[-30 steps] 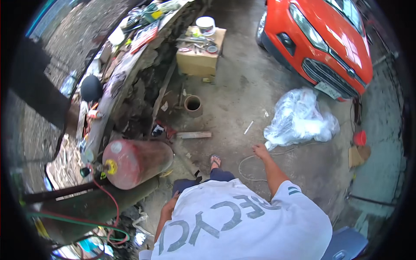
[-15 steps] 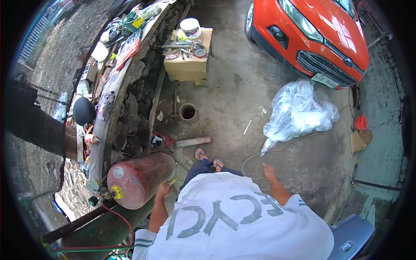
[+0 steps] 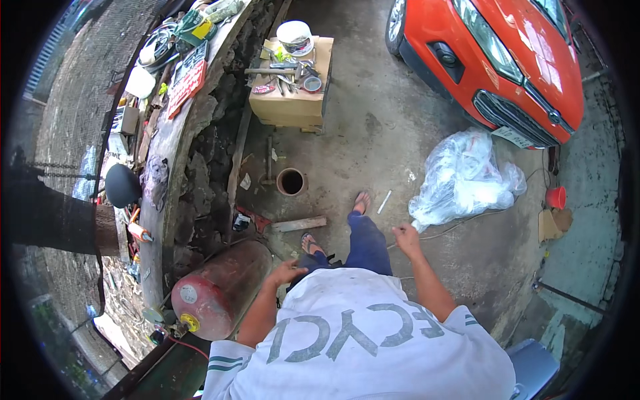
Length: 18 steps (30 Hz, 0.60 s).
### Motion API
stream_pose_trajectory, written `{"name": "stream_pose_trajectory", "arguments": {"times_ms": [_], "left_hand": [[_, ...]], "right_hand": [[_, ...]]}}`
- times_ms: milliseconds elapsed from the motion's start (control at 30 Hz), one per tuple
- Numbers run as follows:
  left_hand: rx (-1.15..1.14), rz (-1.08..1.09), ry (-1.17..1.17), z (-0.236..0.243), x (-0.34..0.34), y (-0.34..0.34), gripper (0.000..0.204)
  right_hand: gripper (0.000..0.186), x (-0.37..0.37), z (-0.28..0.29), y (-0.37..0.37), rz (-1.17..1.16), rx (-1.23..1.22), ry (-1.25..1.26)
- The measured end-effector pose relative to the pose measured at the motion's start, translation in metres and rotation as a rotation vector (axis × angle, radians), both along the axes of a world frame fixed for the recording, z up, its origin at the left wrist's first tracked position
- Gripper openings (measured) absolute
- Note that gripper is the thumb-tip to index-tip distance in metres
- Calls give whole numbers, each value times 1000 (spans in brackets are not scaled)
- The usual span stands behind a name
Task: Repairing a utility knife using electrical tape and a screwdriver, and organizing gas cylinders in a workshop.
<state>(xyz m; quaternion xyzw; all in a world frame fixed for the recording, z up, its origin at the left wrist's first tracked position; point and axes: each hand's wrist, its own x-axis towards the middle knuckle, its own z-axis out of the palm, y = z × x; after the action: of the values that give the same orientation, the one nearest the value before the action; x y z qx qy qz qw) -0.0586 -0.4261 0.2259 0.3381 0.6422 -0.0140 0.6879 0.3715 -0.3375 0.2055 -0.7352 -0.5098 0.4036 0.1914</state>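
Fingers of the left hand (image 3: 288,272) are spread loosely open and hold nothing; the hand hangs just above the upper flank of the red gas cylinder (image 3: 220,287), and whether it touches the metal cannot be told. Right hand (image 3: 404,235) is loosely curled with nothing seen in its grasp; it sits apart from the cylinder, near the lower corner of the clear plastic bag (image 3: 463,180).

Cylinder lies on its side on the concrete floor (image 3: 373,133). Its long axis runs diagonally, the capped end with the yellow valve fitting (image 3: 189,323) pointing toward the lower left, the rounded end toward the upper right and the person's feet. It rests against the foot of the rough stone wall (image 3: 200,180).

Beyond the cylinder's rounded end a short wooden batten (image 3: 297,224) lies flat on the floor, and past that stands a round open pipe mouth (image 3: 291,181). Further from the cylinder stands a cardboard box (image 3: 293,100) carrying hand tools and a white tub (image 3: 295,35). Well apart from the cylinder, on the far side of the bag, is the front of a red car (image 3: 493,60). A small red pot (image 3: 555,197) stands beside the bag.
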Motion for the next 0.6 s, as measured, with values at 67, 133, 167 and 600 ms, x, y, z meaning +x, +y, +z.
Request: {"name": "stream_pose_trajectory", "arguments": {"times_ms": [67,133,167,600], "left_hand": [[-42,-130,-12,-14,11,-1,70],[-49,-158,-161,-24,23,5,59],[-32,-193,-311,-31,29,11,49],[263,-63,175,39,139,90,24]], "right_hand": [[30,-27,23,22,176,-54,46],[31,-37,33,30,418,-136,81],[32,-34,36,36,553,-183,74],[20,29,14,146,982,-368,44]]}}
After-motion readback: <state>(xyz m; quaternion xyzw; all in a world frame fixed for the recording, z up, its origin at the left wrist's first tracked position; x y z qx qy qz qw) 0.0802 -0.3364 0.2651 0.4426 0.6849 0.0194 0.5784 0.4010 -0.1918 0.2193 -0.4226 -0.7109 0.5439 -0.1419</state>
